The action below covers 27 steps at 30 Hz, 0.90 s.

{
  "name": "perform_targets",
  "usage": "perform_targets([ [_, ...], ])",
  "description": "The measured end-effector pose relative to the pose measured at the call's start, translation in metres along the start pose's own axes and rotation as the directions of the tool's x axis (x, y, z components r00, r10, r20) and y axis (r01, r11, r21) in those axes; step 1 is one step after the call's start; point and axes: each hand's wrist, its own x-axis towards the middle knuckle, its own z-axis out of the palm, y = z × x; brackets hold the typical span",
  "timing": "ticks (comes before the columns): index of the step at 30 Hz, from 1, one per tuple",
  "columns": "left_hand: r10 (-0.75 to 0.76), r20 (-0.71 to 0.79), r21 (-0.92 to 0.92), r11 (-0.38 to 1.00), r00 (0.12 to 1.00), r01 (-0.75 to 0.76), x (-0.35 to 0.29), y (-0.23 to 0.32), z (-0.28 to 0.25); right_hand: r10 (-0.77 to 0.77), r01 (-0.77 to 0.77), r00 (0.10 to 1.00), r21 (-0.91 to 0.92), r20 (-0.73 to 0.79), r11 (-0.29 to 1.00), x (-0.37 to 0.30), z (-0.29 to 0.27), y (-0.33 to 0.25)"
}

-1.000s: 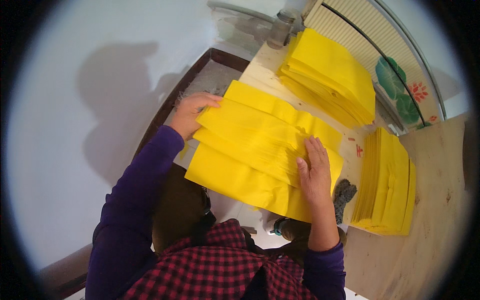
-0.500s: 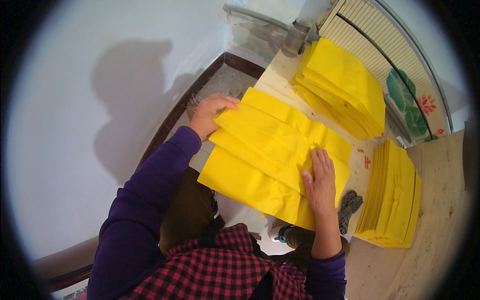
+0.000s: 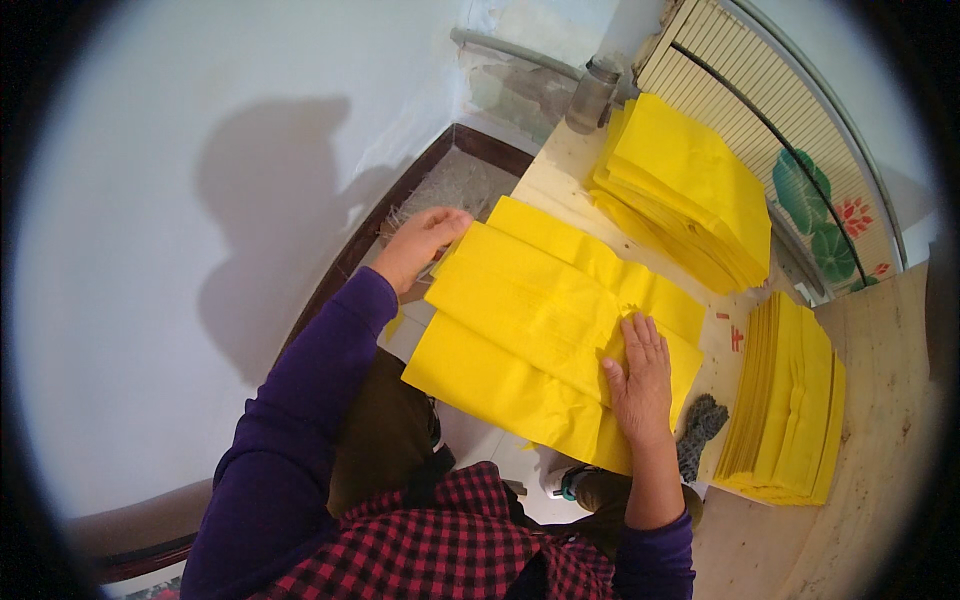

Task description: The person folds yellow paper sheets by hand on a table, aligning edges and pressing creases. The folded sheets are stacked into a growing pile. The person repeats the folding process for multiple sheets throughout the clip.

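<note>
Yellow folded fabric sheets [image 3: 530, 285] lie layered across the near-left edge of the wooden table, partly overhanging it above my lap. At the far-left corner of the top sheet is my left hand [image 3: 425, 245], its fingers bent and closed on the sheet's edge; the fingertips are partly hidden. My right hand [image 3: 641, 380] rests flat on the right part of the sheets, fingers stretched out and pressing down. Creases run through the fabric around its fingertips.
A thick folded stack of yellow fabric [image 3: 690, 190] stands at the back of the table, and another stack [image 3: 785, 400] at the right. Between that stack and my right wrist lies a dark grey knitted glove [image 3: 702, 430]. A bottle [image 3: 594, 95] stands near the wall.
The thin layers fanned out beside my left hand now lie together as one flat panel. My right hand stays on the fabric. The whole view has shifted slightly.
</note>
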Motion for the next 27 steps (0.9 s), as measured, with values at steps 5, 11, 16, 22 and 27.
perform_targets([
  [5, 0.015, 0.027, 0.202, 0.979, 1.000, -0.020, 0.003, 0.003, 0.007, 0.017, -0.017, 1.000, -0.003, 0.015, 1.000, 0.001, -0.001, -0.002],
  [11, 0.075, 0.016, 0.198, 0.977, 0.997, -0.077, 0.003, 0.001, 0.012, 0.047, -0.047, 0.999, -0.001, -0.009, 0.999, 0.000, -0.009, -0.001],
  [16, 0.134, 0.000, -0.105, 0.986, 0.991, -0.133, 0.001, 0.003, 0.015, 0.070, -0.070, 0.997, -0.004, -0.035, 0.998, 0.001, -0.016, 0.003],
  [22, 0.160, 0.094, -0.139, 0.979, 0.983, -0.146, -0.002, 0.002, 0.016, 0.124, -0.125, 0.990, -0.006, -0.062, 0.992, -0.002, -0.023, 0.006],
  [27, 0.226, 0.070, 0.292, 0.927, 0.972, -0.237, -0.001, 0.003, 0.019, 0.120, -0.121, 0.992, -0.035, -0.044, 0.992, 0.002, -0.025, 0.007],
])
